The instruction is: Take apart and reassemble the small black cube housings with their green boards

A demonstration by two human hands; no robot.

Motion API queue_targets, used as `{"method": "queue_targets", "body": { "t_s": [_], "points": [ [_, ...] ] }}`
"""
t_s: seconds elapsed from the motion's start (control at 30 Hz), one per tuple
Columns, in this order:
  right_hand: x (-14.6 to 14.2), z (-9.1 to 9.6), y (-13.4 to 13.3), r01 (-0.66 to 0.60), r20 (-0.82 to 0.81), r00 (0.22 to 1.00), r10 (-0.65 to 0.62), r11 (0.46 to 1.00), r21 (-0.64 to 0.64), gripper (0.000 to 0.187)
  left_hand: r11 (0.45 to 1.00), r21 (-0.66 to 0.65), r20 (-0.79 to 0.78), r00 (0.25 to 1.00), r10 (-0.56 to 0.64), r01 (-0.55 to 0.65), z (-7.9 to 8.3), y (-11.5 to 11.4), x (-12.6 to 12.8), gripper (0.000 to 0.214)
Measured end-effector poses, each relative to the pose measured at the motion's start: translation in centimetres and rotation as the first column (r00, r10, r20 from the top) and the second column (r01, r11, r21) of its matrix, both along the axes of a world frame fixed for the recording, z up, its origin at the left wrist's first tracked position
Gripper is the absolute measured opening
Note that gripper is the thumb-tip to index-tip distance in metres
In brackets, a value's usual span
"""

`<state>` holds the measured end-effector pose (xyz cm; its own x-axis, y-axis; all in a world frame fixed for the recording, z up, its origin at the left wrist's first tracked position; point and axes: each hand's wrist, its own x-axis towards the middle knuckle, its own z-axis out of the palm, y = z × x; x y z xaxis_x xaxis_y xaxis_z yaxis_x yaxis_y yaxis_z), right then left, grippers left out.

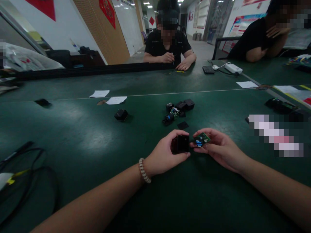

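My left hand (167, 153) is closed round a small black plastic housing (182, 143), held just above the green table (97, 136). My right hand (218, 147) pinches a small green circuit board (201, 139) with blue parts on it, right beside the housing. A bead bracelet (144, 170) sits on my left wrist. Behind my hands lies a cluster of black housings and another circuit board (176, 112), with a flat black cover piece (182, 125) close by.
A lone black housing (121, 115) lies to the left. Paper slips (108, 97) rest farther back. Black cables (21, 168) curl at the near left. One person sits across the table working (168, 48); another leans at the far right (262, 38). A white charger (233, 68) lies near them.
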<state>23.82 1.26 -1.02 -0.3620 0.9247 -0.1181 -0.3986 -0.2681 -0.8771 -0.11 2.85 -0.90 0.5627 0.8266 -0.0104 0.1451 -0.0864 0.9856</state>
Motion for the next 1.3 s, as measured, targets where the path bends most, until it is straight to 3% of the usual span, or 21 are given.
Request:
{"method": "queue_targets", "body": {
  "t_s": [0.17, 0.4, 0.83, 1.03, 1.3],
  "points": [
    [-0.08, 0.01, 0.03, 0.012, 0.012, 1.000, -0.013, 0.998, 0.059, 0.029, 1.000, -0.004, 0.022, 1.000, -0.010, 0.010, 0.05, 0.00, 0.02, 0.059],
    [-0.02, -0.19, 0.10, 0.069, 0.028, 0.997, -0.070, 0.997, 0.032, 0.019, 1.000, -0.016, 0.008, 1.000, -0.011, 0.011, 0.16, -0.06, 0.03, 0.058],
    [0.11, -0.34, 0.00, 0.058, 0.040, 0.997, -0.060, 0.998, 0.030, 0.021, 1.000, 0.006, 0.016, 1.000, 0.011, -0.011, 0.18, -0.14, 0.28, 0.057],
    [0.37, -0.19, -0.11, 0.034, 0.040, 0.999, -0.036, 0.999, 0.042, 0.012, 1.000, -0.007, 0.039, 0.999, 0.011, -0.011, 0.36, -0.15, 0.34, 0.054],
    [-0.19, 0.02, -0.06, 0.093, 0.111, 0.989, -0.102, 0.992, 0.089, 0.051, 1.000, -0.015, 0.023, 1.000, 0.016, -0.015, 0.27, -0.16, 0.25, 0.056]
  ]
}}
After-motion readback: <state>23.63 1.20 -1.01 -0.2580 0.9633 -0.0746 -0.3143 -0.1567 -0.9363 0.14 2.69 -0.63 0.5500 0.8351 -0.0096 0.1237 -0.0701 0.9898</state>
